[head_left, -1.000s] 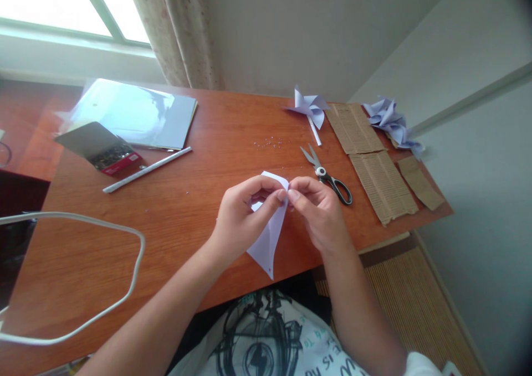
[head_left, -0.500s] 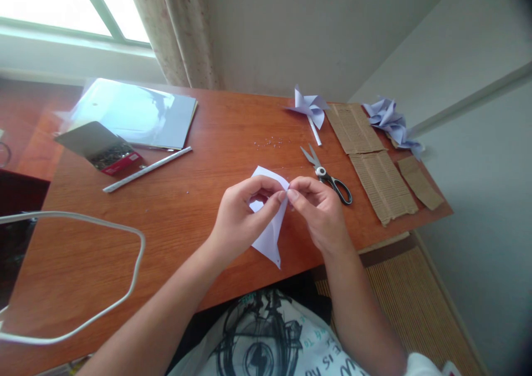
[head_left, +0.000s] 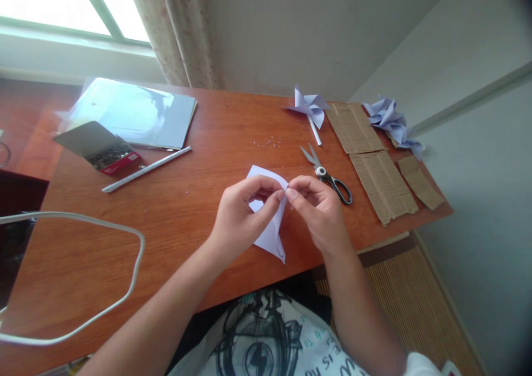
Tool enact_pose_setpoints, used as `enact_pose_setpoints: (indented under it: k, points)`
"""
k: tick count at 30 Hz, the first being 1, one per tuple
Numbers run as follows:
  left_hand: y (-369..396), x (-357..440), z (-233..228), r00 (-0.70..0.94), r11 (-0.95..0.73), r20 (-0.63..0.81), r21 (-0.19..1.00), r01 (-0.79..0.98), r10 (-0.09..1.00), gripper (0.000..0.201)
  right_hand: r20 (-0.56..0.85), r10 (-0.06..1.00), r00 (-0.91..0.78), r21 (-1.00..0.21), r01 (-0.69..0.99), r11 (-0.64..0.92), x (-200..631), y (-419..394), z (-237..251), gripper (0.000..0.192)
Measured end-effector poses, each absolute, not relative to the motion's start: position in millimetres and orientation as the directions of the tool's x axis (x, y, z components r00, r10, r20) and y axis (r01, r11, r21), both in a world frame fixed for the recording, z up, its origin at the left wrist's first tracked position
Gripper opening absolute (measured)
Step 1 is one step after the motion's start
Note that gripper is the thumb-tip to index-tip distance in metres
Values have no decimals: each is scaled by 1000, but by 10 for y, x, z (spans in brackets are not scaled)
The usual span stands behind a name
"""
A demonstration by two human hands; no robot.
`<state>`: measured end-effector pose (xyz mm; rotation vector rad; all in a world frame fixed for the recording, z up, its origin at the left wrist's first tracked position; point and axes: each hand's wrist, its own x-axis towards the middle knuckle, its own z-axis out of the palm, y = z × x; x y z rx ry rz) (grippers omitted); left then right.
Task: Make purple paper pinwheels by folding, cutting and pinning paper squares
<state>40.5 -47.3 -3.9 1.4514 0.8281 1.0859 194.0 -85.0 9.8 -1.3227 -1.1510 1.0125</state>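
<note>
My left hand (head_left: 241,218) and my right hand (head_left: 318,212) meet fingertip to fingertip over the near middle of the wooden table (head_left: 187,210). Between them they pinch a pale lilac piece of paper (head_left: 272,235) with folded flaps. One corner pokes up behind my left fingers and a pointed flap hangs down toward the table edge. Whether my right fingers also hold something small is too fine to tell. Scissors (head_left: 328,175) with black handles lie just beyond my right hand.
A finished paper pinwheel (head_left: 310,109) on a white stick lies at the back. Corrugated cardboard strips (head_left: 374,160) and crumpled lilac paper (head_left: 393,122) sit at the right edge. A paper stack (head_left: 137,113), an open tin (head_left: 102,149), a white stick (head_left: 147,169) and a white cable (head_left: 83,276) occupy the left.
The hanging paper flap has swung up and to the right, its tip now nearer my hands. The upper corner has shifted slightly left. Both hands stay in place.
</note>
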Motion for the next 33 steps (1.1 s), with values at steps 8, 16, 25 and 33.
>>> enact_pose_setpoints:
  k: [8, 16, 25, 33]
  points:
    - [-479, 415, 9, 357, -294, 261, 955, 42, 897, 4, 135, 957, 255, -970, 231, 75, 1963, -808, 150, 10]
    - [-474, 412, 16, 321, -186, 183, 982, -22, 929, 7, 4, 969, 248, -988, 151, -35, 2113, -664, -189, 15]
    - [-457, 412, -14, 281, -154, 156, 988, -30, 947, 9, 73, 970, 233, -893, 448, -41, 2170, -673, -327, 17]
    - [-459, 409, -42, 309, -289, 245, 952, 105, 919, 5, 168, 924, 345, -882, 470, -15, 2441, -732, -256, 28]
